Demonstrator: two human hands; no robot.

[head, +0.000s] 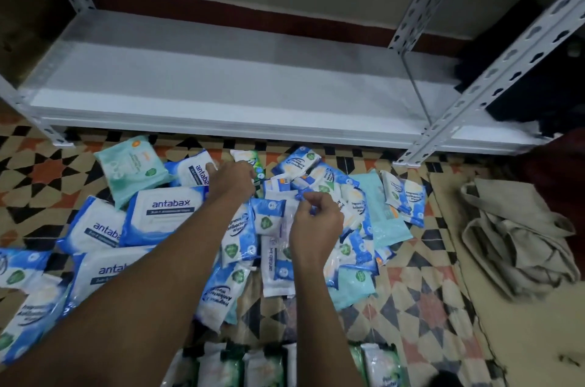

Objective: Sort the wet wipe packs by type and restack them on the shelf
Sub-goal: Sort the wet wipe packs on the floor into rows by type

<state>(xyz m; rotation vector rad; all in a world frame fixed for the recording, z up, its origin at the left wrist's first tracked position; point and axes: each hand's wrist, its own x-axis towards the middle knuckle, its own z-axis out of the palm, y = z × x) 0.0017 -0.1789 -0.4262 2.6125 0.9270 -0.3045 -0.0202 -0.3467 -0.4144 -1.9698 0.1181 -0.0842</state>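
Note:
A heap of wet wipe packs (316,228) lies on the patterned floor in front of a white metal shelf (221,95), whose low board holds no packs. Large blue-white "antabax" packs (164,212) lie at the left, small blue antibacterial packs (408,199) in the middle and right, and mint-green packs (133,168) among them. My left hand (231,179) reaches into the far side of the heap, fingers curled on a green-white pack (253,161). My right hand (313,222) pinches the edge of a small blue pack (302,195) in the middle.
A row of green-white packs (240,367) lies at the bottom edge. A crumpled beige cloth bag (519,237) sits on the floor at the right. Perforated shelf posts (468,101) rise at the right, with a dark object (522,70) behind them.

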